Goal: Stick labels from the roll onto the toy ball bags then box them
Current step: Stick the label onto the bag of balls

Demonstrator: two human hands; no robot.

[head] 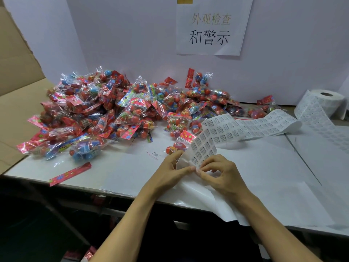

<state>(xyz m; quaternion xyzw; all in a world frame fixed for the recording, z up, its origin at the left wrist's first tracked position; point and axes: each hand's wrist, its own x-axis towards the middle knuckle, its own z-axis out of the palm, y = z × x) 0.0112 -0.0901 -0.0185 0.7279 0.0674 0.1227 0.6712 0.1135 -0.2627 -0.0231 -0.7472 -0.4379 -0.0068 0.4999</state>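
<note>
A big heap of clear toy ball bags (105, 110) with red and blue balls covers the table's left and back. One small bag (176, 146) lies just beyond my hands. The label roll (324, 103) stands at the far right, and its printed strip (245, 127) runs left across the table to my hands. My left hand (170, 171) holds the strip's backing paper at its near end. My right hand (221, 174) pinches a label at the strip's lower edge with thumb and forefinger.
An open cardboard box (20, 103) stands at the left beside the white table (264, 176). A loose red header card (69, 173) lies near the front edge. Spent backing paper (213, 201) hangs over the front. A white wall with a paper sign (211, 27) closes the back.
</note>
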